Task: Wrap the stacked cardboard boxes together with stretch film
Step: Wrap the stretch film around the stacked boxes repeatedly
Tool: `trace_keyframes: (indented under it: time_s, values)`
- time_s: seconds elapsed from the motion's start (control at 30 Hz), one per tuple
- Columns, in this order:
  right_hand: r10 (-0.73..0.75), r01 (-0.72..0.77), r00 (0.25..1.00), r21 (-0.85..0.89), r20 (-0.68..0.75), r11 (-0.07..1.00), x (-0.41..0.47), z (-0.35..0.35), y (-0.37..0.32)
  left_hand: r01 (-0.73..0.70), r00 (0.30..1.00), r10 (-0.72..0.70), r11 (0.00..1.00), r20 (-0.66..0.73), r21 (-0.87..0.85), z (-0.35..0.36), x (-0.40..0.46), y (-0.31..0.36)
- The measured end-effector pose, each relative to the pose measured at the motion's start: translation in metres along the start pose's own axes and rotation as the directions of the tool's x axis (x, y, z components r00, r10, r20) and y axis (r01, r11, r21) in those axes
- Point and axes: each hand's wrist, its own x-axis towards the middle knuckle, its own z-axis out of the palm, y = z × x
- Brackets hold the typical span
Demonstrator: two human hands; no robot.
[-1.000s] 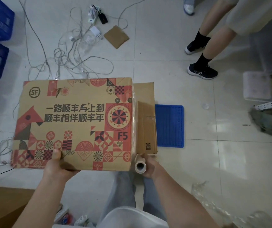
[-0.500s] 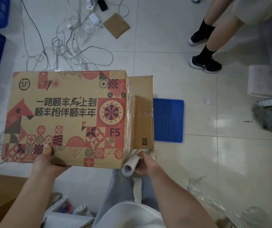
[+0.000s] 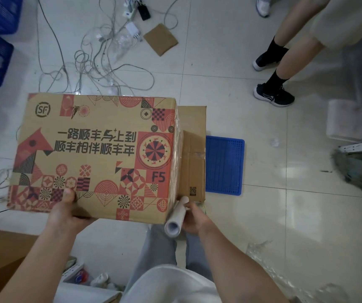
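The film roll (image 3: pixel 176 217) is gripped in the right hand (image 3: pixel 194 218), at the near right corner of the printed box (image 3: pixel 94 154). The box's near edge is held by the left hand (image 3: pixel 66 212), thumb on top. A plain box (image 3: pixel 194 149) is seen under it, with shiny film over the right side

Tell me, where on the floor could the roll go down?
Bare tiles lie right of the blue mat, before the grey mop. Crowded: the cables beyond the printed box, and the crumpled film near the right arm.
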Motion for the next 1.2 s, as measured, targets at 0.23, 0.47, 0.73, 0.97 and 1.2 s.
trace_keyframes:
  time_s: [0.23,0.47,0.73,0.97,1.2]
  values:
    - [0.004,-0.003,1.000,0.055,-0.022,0.998,-0.010,0.004,-0.002,0.038,0.999,-0.038,0.999,-0.020,-0.002,0.003,-0.008,0.003]
    - [0.028,-0.028,1.000,0.045,-0.002,0.999,-0.020,-0.001,-0.004,0.064,0.998,-0.064,0.998,-0.016,-0.012,0.003,-0.013,0.013]
    - [-0.005,0.005,1.000,0.052,-0.004,0.999,-0.030,0.005,-0.009,0.058,0.997,-0.058,0.998,-0.048,0.007,0.007,-0.023,0.015]
    - [0.036,-0.038,0.993,-0.018,-0.115,0.999,-0.035,0.011,-0.019,0.026,0.999,-0.025,0.999,-0.046,0.035,0.002,-0.014,0.008]
    - [0.047,-0.073,0.970,-0.104,-0.238,0.992,-0.020,0.027,-0.026,0.032,0.998,-0.030,0.999,-0.052,0.035,0.002,-0.010,0.006]
